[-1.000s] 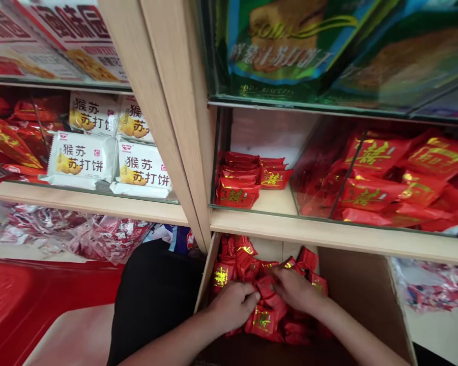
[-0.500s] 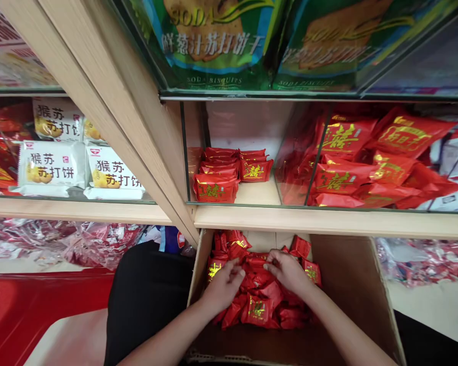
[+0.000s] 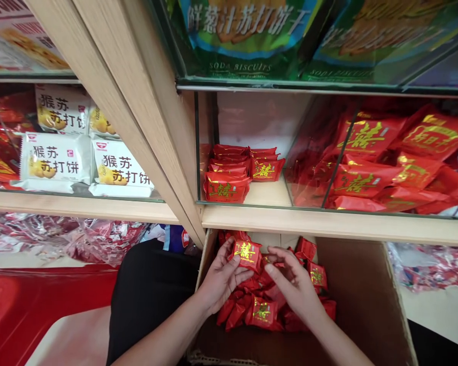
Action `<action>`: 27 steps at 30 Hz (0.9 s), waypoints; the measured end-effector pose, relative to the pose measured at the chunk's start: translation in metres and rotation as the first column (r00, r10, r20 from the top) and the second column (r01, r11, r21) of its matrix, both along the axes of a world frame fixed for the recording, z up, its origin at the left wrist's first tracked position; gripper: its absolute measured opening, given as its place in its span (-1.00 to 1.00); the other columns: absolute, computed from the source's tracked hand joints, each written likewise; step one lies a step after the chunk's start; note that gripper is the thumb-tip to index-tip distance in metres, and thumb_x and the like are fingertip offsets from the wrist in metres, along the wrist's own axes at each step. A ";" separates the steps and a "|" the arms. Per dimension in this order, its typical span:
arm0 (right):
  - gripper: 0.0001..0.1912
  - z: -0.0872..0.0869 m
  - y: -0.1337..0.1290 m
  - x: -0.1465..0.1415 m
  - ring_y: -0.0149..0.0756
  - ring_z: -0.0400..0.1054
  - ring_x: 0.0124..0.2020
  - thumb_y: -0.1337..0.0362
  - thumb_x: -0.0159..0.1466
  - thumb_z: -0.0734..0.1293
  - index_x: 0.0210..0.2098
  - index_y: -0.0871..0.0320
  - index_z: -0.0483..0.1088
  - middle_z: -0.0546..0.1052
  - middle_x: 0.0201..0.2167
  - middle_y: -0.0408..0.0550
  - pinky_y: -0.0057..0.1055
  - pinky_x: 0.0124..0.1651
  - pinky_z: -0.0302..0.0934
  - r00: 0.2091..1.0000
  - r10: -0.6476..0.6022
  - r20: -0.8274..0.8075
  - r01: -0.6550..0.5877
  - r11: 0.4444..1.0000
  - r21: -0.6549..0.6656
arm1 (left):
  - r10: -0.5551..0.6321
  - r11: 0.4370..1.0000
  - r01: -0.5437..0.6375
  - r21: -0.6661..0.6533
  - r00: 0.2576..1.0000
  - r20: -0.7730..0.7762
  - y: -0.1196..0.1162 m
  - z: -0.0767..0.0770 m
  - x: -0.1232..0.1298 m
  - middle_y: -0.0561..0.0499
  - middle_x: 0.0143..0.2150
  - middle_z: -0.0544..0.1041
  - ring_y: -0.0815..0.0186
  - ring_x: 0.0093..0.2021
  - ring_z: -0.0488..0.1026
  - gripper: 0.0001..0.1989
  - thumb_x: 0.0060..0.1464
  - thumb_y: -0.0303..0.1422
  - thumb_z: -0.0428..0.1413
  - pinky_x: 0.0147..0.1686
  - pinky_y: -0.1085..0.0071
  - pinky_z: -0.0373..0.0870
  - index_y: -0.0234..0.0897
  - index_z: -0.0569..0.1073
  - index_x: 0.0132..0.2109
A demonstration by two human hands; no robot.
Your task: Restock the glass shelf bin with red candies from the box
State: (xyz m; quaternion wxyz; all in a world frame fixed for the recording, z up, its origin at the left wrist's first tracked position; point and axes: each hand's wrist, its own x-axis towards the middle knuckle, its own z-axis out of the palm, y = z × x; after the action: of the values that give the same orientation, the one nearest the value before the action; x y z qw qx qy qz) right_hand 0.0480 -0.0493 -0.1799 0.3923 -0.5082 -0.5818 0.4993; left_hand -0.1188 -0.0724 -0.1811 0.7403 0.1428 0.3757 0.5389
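A small red packet with gold lettering [image 3: 247, 254] is held up between the thumb and fingers of my left hand [image 3: 221, 277], its printed front facing me. Close to its right edge is my right hand [image 3: 292, 277], thumb and fingers apart and curved, with nothing visible gripped in it. Both hands are inside a brown cardboard box [image 3: 361, 295]. Under them lies a pile of the same red packets [image 3: 262, 312], partly covered by my hands.
Above the box, a glass-fronted shelf compartment [image 3: 267, 194] has short rows of red packets [image 3: 227, 187] at its left. More red packets [image 3: 366, 175] fill the neighbouring compartment. White biscuit packs [image 3: 55, 157] stand left of the wooden upright [image 3: 137, 101]. A red plastic surface [image 3: 30, 305] is at lower left.
My left hand has lifted a red packet from the pile and turned its front towards me. My right hand has opened its fingers. The view has shifted slightly.
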 end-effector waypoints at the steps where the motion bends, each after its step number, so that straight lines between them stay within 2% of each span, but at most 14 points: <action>1: -0.59 -0.002 0.001 -0.001 -0.25 0.34 -0.20 0.10 0.11 0.30 -0.07 0.10 0.32 0.42 -0.15 0.03 -0.29 -0.19 0.29 0.994 -0.052 -0.095 0.038 0.989 -0.144 | -0.008 1.000 0.008 0.014 1.000 -0.008 0.000 0.000 0.001 -0.05 -0.02 0.41 0.28 -0.20 0.48 -0.41 -0.03 -0.37 0.18 -0.13 0.27 0.34 -0.10 0.11 0.11; 3: -0.58 -0.006 0.002 -0.004 -0.32 0.33 -0.35 0.04 0.10 0.30 -0.11 0.11 0.34 0.46 -0.26 -0.05 -0.40 -0.36 0.28 0.969 -0.100 -0.224 0.018 0.940 -0.341 | -0.058 0.998 0.058 0.015 0.998 -0.036 -0.001 -0.002 0.002 -0.05 -0.03 0.41 0.27 -0.18 0.46 -0.44 -0.08 -0.37 0.22 -0.12 0.26 0.33 -0.14 0.21 0.07; 4: -0.63 -0.008 0.002 -0.005 -0.36 0.31 -0.42 0.04 0.08 0.31 -0.19 0.13 0.38 0.47 -0.35 -0.11 -0.45 -0.41 0.25 0.962 -0.106 -0.250 0.005 0.927 -0.375 | -0.079 0.997 0.080 0.004 0.995 -0.064 -0.002 -0.004 0.003 -0.04 -0.06 0.42 0.27 -0.18 0.45 -0.46 -0.12 -0.35 0.24 -0.14 0.26 0.34 -0.17 0.26 0.03; 7: -0.73 -0.013 0.001 -0.009 -0.45 0.20 -0.54 0.08 0.03 0.37 -0.43 0.17 0.41 0.38 -0.56 -0.22 -0.51 -0.47 0.16 0.962 -0.088 -0.260 -0.004 0.942 -0.336 | -0.073 0.997 0.069 -0.023 0.960 -0.270 -0.003 -0.012 0.004 0.01 -0.22 0.45 0.31 -0.28 0.41 -0.58 -0.16 -0.22 0.24 -0.27 0.36 0.37 -0.25 0.38 -0.12; 9: -0.74 -0.016 -0.002 -0.014 -0.47 0.14 -0.58 0.09 0.01 0.38 -0.45 0.17 0.40 0.31 -0.63 -0.27 -0.52 -0.50 0.11 0.964 -0.073 -0.255 -0.008 0.952 -0.305 | -0.003 0.999 0.023 0.036 0.888 -0.460 -0.003 -0.016 0.004 0.06 -0.37 0.42 0.37 -0.37 0.35 -0.68 -0.10 -0.15 0.18 -0.35 0.45 0.32 -0.30 0.42 -0.29; 11: -0.73 -0.019 -0.005 -0.023 -0.46 0.12 -0.58 0.08 0.03 0.37 -0.46 0.17 0.38 0.28 -0.63 -0.28 -0.53 -0.50 0.09 0.958 -0.102 -0.269 0.019 0.956 -0.291 | 0.079 0.993 -0.014 0.117 0.815 -0.573 -0.001 -0.018 0.004 0.12 -0.51 0.35 0.42 -0.45 0.28 -0.68 -0.07 -0.11 0.14 -0.43 0.51 0.24 -0.32 0.37 -0.45; 13: -0.72 -0.023 -0.009 -0.033 -0.45 0.16 -0.54 0.04 0.06 0.33 -0.50 0.15 0.33 0.29 -0.61 -0.27 -0.52 -0.43 0.11 0.933 -0.175 -0.315 0.073 0.949 -0.308 | 0.120 0.990 -0.057 0.129 0.816 -0.565 -0.001 -0.018 0.004 0.15 -0.57 0.30 0.44 -0.51 0.23 -0.64 -0.06 -0.08 0.11 -0.48 0.52 0.20 -0.31 0.30 -0.51; 16: -0.69 -0.027 -0.014 -0.047 -0.41 0.20 -0.47 0.00 0.11 0.28 -0.51 0.13 0.27 0.30 -0.57 -0.26 -0.49 -0.35 0.15 0.900 -0.261 -0.350 0.135 0.928 -0.346 | 0.116 0.993 -0.104 0.052 0.877 -0.467 -0.002 -0.016 0.005 0.13 -0.55 0.33 0.41 -0.52 0.25 -0.62 -0.03 -0.02 0.05 -0.47 0.50 0.22 -0.29 0.30 -0.46; 18: -0.68 -0.027 -0.017 -0.051 -0.40 0.18 -0.49 -0.01 0.12 0.26 -0.51 0.13 0.26 0.29 -0.58 -0.25 -0.48 -0.38 0.15 0.912 -0.275 -0.304 0.178 0.934 -0.310 | 0.120 0.993 -0.115 0.039 0.883 -0.453 -0.003 -0.016 0.005 0.11 -0.54 0.35 0.40 -0.51 0.27 -0.61 -0.02 -0.01 0.03 -0.45 0.48 0.23 -0.29 0.31 -0.44; 20: -0.67 -0.023 -0.018 -0.052 -0.40 0.15 -0.52 -0.01 0.11 0.25 -0.53 0.13 0.25 0.28 -0.60 -0.24 -0.47 -0.41 0.13 0.929 -0.286 -0.235 0.235 0.946 -0.223 | 0.130 0.992 -0.112 0.065 0.860 -0.494 -0.004 -0.015 0.005 0.11 -0.55 0.32 0.41 -0.52 0.24 -0.61 -0.01 -0.01 0.02 -0.49 0.50 0.21 -0.29 0.30 -0.46; 22: -0.69 -0.018 -0.020 -0.051 -0.40 0.14 -0.54 0.01 0.12 0.26 -0.55 0.12 0.24 0.27 -0.62 -0.23 -0.46 -0.43 0.12 0.928 -0.321 -0.188 0.300 0.945 -0.132 | 0.138 0.990 -0.093 0.109 0.823 -0.551 -0.005 -0.015 0.005 0.11 -0.56 0.29 0.42 -0.53 0.20 -0.60 -0.01 -0.01 0.02 -0.53 0.51 0.18 -0.30 0.29 -0.49; 25: -0.70 -0.009 -0.022 -0.047 -0.40 0.14 -0.57 0.04 0.12 0.26 -0.57 0.11 0.25 0.27 -0.64 -0.23 -0.47 -0.45 0.11 0.908 -0.370 -0.198 0.368 0.929 -0.049 | 0.170 0.983 -0.085 0.163 0.761 -0.626 -0.005 -0.015 0.008 0.11 -0.57 0.28 0.41 -0.54 0.18 -0.57 -0.01 0.02 0.00 -0.55 0.51 0.17 -0.29 0.29 -0.51; 27: -0.69 -0.003 -0.023 -0.042 -0.41 0.14 -0.59 0.04 0.12 0.26 -0.61 0.10 0.24 0.26 -0.67 -0.24 -0.48 -0.48 0.11 0.920 -0.338 -0.198 0.340 0.940 -0.022 | 0.208 0.976 -0.109 0.187 0.704 -0.679 -0.008 -0.016 0.009 0.10 -0.58 0.28 0.39 -0.54 0.20 -0.56 -0.01 0.04 -0.03 -0.54 0.49 0.19 -0.27 0.29 -0.53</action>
State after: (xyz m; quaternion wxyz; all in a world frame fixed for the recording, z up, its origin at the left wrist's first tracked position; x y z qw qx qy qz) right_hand 0.0057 -0.0725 -0.1834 0.5321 -0.5463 -0.4462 0.4684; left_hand -0.1099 -0.0804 -0.1971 0.4847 0.3505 0.6000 0.5312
